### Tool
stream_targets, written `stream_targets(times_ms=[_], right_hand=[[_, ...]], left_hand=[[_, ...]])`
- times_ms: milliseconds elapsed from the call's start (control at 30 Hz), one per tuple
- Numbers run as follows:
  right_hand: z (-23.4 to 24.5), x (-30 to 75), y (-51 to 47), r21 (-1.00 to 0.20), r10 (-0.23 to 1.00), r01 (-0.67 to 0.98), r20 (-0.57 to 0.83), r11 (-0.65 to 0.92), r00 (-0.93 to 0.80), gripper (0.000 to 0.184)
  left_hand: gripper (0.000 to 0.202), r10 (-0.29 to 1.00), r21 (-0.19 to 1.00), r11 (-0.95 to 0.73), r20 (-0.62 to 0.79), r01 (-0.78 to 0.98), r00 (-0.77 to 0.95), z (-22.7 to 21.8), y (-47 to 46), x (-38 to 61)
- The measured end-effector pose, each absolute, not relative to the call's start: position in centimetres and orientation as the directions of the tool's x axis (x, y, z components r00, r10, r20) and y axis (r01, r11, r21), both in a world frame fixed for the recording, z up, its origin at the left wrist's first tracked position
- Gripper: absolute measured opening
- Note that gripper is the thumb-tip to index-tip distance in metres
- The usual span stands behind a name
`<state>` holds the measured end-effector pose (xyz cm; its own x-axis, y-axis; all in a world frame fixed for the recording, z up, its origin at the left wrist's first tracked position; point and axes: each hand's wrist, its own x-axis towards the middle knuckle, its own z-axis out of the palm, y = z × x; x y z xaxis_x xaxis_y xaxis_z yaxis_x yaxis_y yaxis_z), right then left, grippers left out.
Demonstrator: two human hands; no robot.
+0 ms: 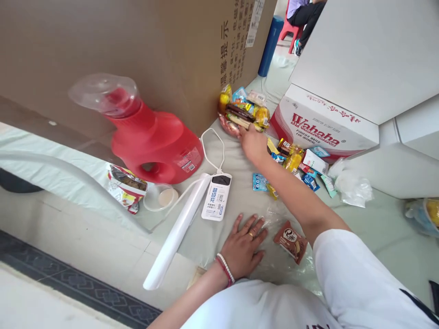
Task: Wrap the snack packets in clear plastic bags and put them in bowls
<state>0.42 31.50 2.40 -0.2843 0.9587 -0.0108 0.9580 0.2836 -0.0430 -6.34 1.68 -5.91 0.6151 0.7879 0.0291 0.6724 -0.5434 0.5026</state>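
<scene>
Head view, the only one going: the left hand point(244, 244) lies flat with fingers spread, pressing down a clear plastic bag point(274, 218) on the floor. One brown snack packet point(291, 241) sits in or on that bag just beside the hand, can't tell which. The right hand point(253, 144) is stretched out to the snack pile point(242, 112) by the cardboard, fingertips touching its near edge. Whether they're pinching anything, I can't tell. Loose packets point(295, 162) lie scattered near the Wahaha box point(322, 130). Looks early to me: one packet at the bag, the rest out there.

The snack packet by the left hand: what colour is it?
The snack packet is brown; the head view shows it.
</scene>
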Motion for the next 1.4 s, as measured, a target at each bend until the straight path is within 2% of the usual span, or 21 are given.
stream_targets(times_ms=[100,200,267,367,467,533,567,600,667,767,867,1000,1200,1400], right_hand=[[2.4,1.0,25.9,-0.037,0.949,0.951,-0.069,0.306,-0.308,0.045],[1.9,2.7,20.5,-0.099,0.954,0.956,-0.093,0.277,-0.286,0.044],[1.9,4.4,17.2,-0.187,0.963,0.951,-0.063,0.247,-0.262,0.043],[2.5,7.7,13.1,-0.448,0.978,0.869,0.094,0.211,-0.188,0.036],[3.6,11.5,11.2,-0.772,0.979,0.629,0.184,0.089,0.086,0.029],[4.0,14.4,11.3,-0.941,0.948,0.338,0.083,-0.027,0.308,0.031],[4.1,15.9,11.8,-0.984,0.923,0.161,-0.004,-0.072,0.384,0.034],[4.0,17.4,12.4,-0.995,0.9,-0.015,-0.098,-0.102,0.425,0.039],[3.5,20.3,14.0,-0.943,0.867,-0.297,-0.269,-0.149,0.419,0.05],[2.3,23.5,16.3,-0.84,0.831,-0.486,-0.437,-0.241,0.343,0.056],[1.3,24.6,17.6,-0.802,0.813,-0.518,-0.497,-0.298,0.304,0.057],[1.0,23.5,17.7,-0.803,0.802,-0.529,-0.495,-0.275,0.335,0.054],[2.2,20.7,16.5,-0.92,0.808,-0.375,-0.303,-0.111,0.505,0.042],[3.5,20.1,17.0,-0.894,0.856,-0.44,-0.29,-0.083,0.428,0.038]], left_hand=[[0.059,0.794,0.501,-0.542,0.043,0.675,0.606,-6.2,1.6,-6.3],[0.057,0.799,0.515,-0.533,0.046,0.671,0.599,-6.3,1.5,-6.2],[0.057,0.803,0.524,-0.528,0.05,0.669,0.594,-6.4,1.5,-6.2],[0.057,0.803,0.528,-0.529,0.057,0.664,0.594,-6.4,1.6,-6.2],[0.057,0.801,0.519,-0.536,0.061,0.666,0.596,-6.5,1.6,-6.2],[0.056,0.801,0.51,-0.537,0.058,0.673,0.595,-6.5,1.6,-6.2],[0.057,0.801,0.504,-0.537,0.055,0.676,0.596,-6.5,1.6,-6.2],[0.057,0.801,0.497,-0.538,0.051,0.681,0.596,-6.5,1.6,-6.2],[0.056,0.798,0.481,-0.545,0.048,0.686,0.601,-6.5,1.6,-6.2],[0.056,0.795,0.46,-0.556,0.049,0.693,0.605,-6.5,1.7,-6.1],[0.055,0.793,0.442,-0.561,0.045,0.7,0.607,-6.5,1.7,-6.1],[0.054,0.795,0.437,-0.556,0.031,0.707,0.606,-6.4,1.8,-6.1],[0.053,0.799,0.423,-0.552,0.02,0.719,0.602,-6.2,1.9,-6.0],[0.053,0.798,0.403,-0.562,0.034,0.723,0.601,-6.1,1.9,-5.9]])
